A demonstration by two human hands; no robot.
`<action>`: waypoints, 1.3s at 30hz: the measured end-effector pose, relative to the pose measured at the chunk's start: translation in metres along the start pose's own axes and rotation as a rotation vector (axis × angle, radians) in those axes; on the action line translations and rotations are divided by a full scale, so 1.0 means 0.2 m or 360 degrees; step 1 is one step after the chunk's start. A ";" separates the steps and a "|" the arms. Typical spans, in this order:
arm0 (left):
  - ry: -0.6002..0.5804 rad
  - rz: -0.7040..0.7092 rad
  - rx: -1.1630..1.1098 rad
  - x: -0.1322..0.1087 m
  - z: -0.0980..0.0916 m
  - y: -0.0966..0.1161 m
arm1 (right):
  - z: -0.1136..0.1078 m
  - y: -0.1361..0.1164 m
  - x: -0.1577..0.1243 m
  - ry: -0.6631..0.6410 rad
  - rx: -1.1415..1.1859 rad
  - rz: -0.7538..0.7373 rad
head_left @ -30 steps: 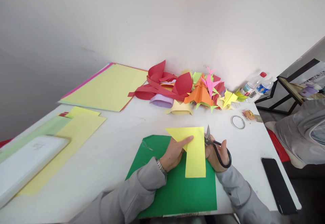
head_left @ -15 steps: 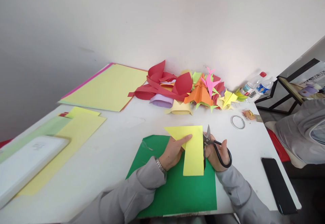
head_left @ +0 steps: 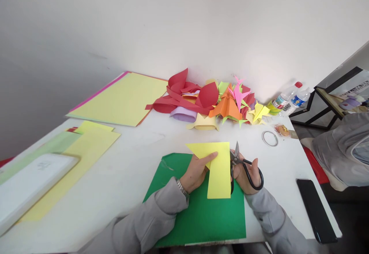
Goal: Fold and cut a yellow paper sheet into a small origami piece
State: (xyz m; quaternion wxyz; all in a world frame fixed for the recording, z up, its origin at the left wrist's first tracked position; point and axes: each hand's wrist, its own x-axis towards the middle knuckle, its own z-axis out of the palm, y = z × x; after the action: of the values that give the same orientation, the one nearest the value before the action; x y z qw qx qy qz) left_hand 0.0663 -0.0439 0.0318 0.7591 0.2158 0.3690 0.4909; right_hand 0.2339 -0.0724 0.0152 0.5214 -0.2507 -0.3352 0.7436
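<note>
My left hand point(head_left: 197, 171) grips a folded sheet of yellow paper point(head_left: 219, 177), thumb laid on top and fingers beneath. The paper has a slanted flap pointing left and a straight strip hanging toward me. In my right hand point(head_left: 245, 175) is a pair of scissors point(head_left: 236, 160) with black handles, blades apart and tips pointing away from me. The scissors are close beside the paper's right edge; part of one blade and handle is hidden behind it. Under both hands lies a green sheet point(head_left: 198, 219) on the white table.
Folded paper shapes, among them an orange piece point(head_left: 227, 106) and red pieces point(head_left: 178, 102), are heaped along the wall. Large yellow sheets point(head_left: 121, 100) lie at back left, a white device point(head_left: 37, 185) at left. Tape roll point(head_left: 270, 138), bottles point(head_left: 288, 96) and black phone point(head_left: 315, 210) are rightward.
The yellow paper has shifted very slightly left, leaving a little more of the scissors showing at its right edge. Both hands are otherwise nearly still.
</note>
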 end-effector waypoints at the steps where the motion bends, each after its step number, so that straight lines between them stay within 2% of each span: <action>1: -0.0005 -0.0006 0.0001 0.00 0.00 0.00 | 0.00 0.00 0.00 0.0020 -0.0016 0.0001; 10: -0.0029 -0.0011 -0.0013 0.02 -0.03 -0.02 | 0.03 -0.01 -0.01 0.0187 -0.0101 0.0039; 18: -0.0131 -0.0038 0.0014 0.01 -0.02 -0.03 | 0.08 -0.03 0.00 0.0180 -0.0062 0.0083; 29: -0.0095 -0.0022 0.0000 0.00 -0.01 -0.03 | 0.09 -0.03 0.00 0.0161 -0.0005 0.0029; 39: -0.0095 -0.0049 -0.0042 0.00 -0.01 -0.01 | 0.03 -0.01 0.00 0.0106 -0.0017 0.0036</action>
State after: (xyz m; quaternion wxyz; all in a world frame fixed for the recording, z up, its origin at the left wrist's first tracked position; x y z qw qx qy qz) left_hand 0.0670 -0.0444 0.0285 0.7799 0.2147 0.3431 0.4774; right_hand 0.2306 -0.0735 0.0196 0.5225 -0.2820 -0.3186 0.7389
